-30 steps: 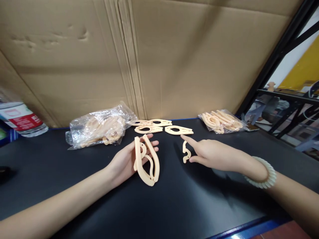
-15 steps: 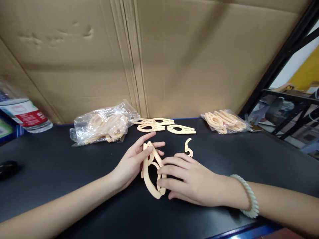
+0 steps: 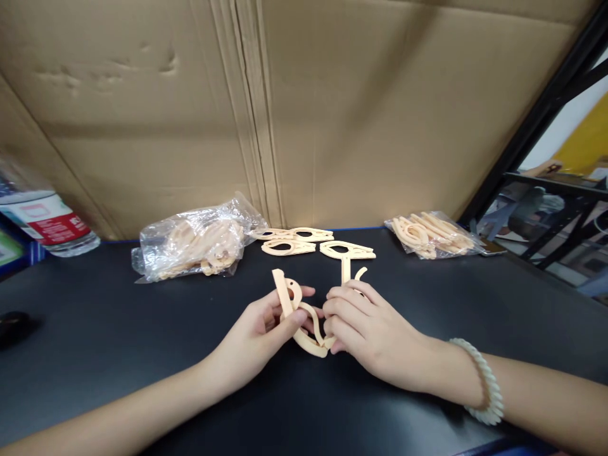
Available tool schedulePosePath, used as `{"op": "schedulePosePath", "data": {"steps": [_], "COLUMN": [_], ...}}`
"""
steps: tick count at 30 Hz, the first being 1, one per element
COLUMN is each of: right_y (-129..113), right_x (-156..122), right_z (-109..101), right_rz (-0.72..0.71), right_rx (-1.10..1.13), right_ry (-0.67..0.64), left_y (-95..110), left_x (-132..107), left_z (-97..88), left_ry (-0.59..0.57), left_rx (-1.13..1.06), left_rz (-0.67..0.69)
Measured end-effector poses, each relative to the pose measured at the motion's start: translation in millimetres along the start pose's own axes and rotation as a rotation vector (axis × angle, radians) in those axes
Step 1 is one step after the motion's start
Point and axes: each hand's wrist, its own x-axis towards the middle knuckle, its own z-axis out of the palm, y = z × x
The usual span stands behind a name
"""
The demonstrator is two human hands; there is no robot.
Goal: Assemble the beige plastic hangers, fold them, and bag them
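A beige plastic folding hanger (image 3: 310, 344) is held between both hands above the dark table. My left hand (image 3: 266, 329) is closed around its left arm, thumb on the front. My right hand (image 3: 370, 326) grips the other arm, whose end sticks up above the fingers. The two arms stand spread apart, meeting at the low end. A small curved hook piece (image 3: 361, 272) lies just behind my right hand, which partly hides it. Several folded hangers (image 3: 289, 246) lie farther back, one folded hanger (image 3: 361, 253) just beyond the raised arm end.
A clear plastic bag (image 3: 199, 244) of beige parts lies at the back left, another bag (image 3: 430, 234) at the back right. A bottle (image 3: 52, 221) stands far left, near a black mouse (image 3: 14, 326). Cardboard (image 3: 380, 114) walls off the back of the table (image 3: 166, 335).
The hanger's arms have swung apart at their upper ends. My right hand has moved up and right with one arm and now covers more of the loose hook.
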Motion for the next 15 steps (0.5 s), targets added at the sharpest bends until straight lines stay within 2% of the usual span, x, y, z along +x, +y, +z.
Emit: {"op": "schedulePosePath", "data": {"steps": [6,10,15], "right_y": [3.4,1.5,-6.4], "right_x": [-3.7,-3.4,1.7], "right_z": [3.7,4.5,-0.4], "right_rz": [0.138,0.169,0.105], "right_rx": [-0.074,-0.064,-0.07], "right_ry": [-0.035,-0.049,-0.038], "left_y": [1.7,2.5,3.0], "left_x": [-2.7,-0.7,1.4], "left_z": [2.5,2.5,2.8], "left_ry": [0.034,0.106,0.141], "left_rx": [0.143,0.013,-0.079], "left_rz": [0.079,0.019,-0.011]}}
